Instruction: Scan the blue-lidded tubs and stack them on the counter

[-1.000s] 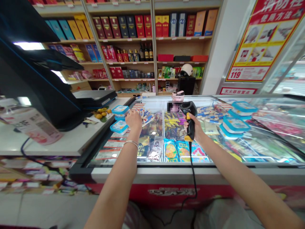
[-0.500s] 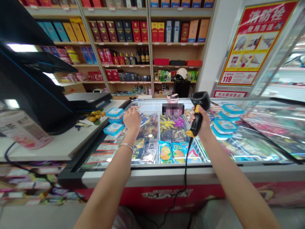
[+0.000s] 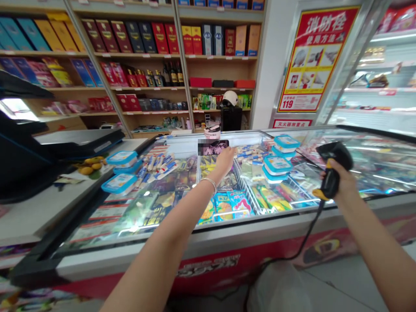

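My right hand (image 3: 342,180) grips a black and yellow barcode scanner (image 3: 334,167) by its handle, raised over the right part of the chest freezer (image 3: 126,251). A cable hangs from the scanner. My left hand (image 3: 225,159) reaches out over the freezer's glass top, close to a dark phone (image 3: 214,147) with a partly blurred screen; its fingers are mostly hidden, and contact is unclear. Blue-lidded tubs (image 3: 277,164) are stacked between my hands, with more blue-lidded tubs (image 3: 120,183) at the left. Wrapped sticks (image 3: 159,164) lie on the glass beside them.
A pink cup (image 3: 212,132) stands behind the phone. To the left is a counter (image 3: 19,221) with yellow fruit (image 3: 89,165) and a dark machine (image 3: 16,151). Shelves of boxes (image 3: 130,37) and a red poster (image 3: 318,56) fill the background.
My left hand has moved right, from the left tubs to near the phone. My right hand has carried the scanner right, past the right-hand tubs. The view has turned somewhat to the right.
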